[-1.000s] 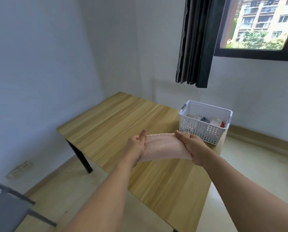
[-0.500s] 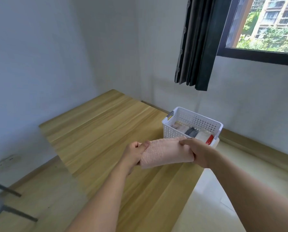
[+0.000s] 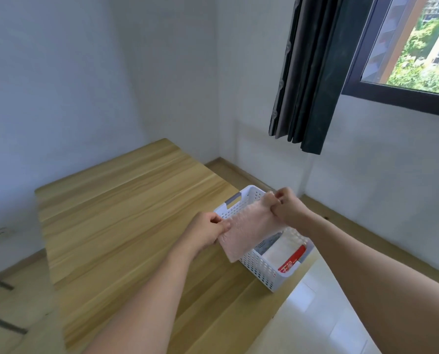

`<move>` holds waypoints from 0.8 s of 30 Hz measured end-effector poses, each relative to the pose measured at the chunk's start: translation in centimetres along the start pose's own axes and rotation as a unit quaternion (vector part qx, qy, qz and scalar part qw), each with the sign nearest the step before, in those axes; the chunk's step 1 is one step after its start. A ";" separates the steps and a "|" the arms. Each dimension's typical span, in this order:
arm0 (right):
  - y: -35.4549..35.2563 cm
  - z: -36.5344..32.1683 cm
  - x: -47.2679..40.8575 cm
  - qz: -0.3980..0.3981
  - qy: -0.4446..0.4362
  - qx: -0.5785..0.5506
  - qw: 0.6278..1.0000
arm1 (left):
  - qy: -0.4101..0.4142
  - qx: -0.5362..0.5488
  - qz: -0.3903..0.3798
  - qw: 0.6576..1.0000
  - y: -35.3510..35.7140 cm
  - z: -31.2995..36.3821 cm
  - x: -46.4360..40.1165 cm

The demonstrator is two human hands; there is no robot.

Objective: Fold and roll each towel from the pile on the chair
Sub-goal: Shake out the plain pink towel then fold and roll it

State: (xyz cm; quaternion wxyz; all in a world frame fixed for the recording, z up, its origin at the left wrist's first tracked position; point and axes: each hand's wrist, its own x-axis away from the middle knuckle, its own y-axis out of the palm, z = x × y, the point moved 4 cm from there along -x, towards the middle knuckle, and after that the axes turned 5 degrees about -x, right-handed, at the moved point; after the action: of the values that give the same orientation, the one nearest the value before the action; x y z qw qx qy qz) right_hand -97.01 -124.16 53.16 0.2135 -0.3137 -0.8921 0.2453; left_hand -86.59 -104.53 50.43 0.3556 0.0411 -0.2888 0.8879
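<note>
Head view: both hands' grip pinches pink towel point(image 3: 249, 229) above white basket point(image 3: 262, 272) holding red-labelled packet point(image 3: 291, 259).

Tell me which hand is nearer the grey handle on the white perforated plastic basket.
Left. The left hand holds the pink towel just below the grey handle; the right hand holds its other end across the white perforated plastic basket.

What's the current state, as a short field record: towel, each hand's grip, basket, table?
towel: pink towel, held in the air above the near end of the basket
left hand: grip pinching the towel's left edge
right hand: grip pinching the towel's upper right corner
basket: white, perforated, at the table's right edge, with a red-and-white pack inside
table: wooden
</note>
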 end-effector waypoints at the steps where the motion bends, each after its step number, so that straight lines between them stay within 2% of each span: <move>1: -0.4 -0.1 -1.2 0.009 -0.016 0.021 1.000 | 0.007 -0.055 0.010 0.998 0.3 0.6 -1.4; 6: -2.0 1.1 -7.0 0.002 -0.046 0.132 0.990 | 0.008 -0.237 0.021 0.971 4.2 2.4 -7.7; 9: -1.4 3.5 -10.5 -0.026 -0.071 0.202 0.976 | 0.000 -0.381 0.030 0.924 7.1 2.4 -11.1; 12: 0.4 6.3 -13.4 -0.094 -0.095 0.275 0.952 | -0.034 -0.463 -0.004 0.886 9.4 1.5 -14.4; 15: 2.4 9.1 -15.9 -0.164 -0.103 0.310 0.931 | -0.085 -0.502 -0.072 0.857 11.6 -0.2 -16.7; 19: 4.0 11.2 -17.8 -0.205 -0.094 0.363 0.904 | -0.144 -0.539 -0.145 0.817 14.3 -2.1 -18.6; 24: 5.5 13.1 -18.9 -0.206 -0.044 0.369 0.905 | -0.179 -0.566 -0.164 0.788 15.8 -2.8 -19.7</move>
State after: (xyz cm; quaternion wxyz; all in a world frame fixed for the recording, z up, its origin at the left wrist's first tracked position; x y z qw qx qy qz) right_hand -88.00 -136.92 35.38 0.3203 -0.0111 -0.7913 0.5207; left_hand -81.96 -124.17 35.01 0.3972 0.0379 -0.7869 0.4707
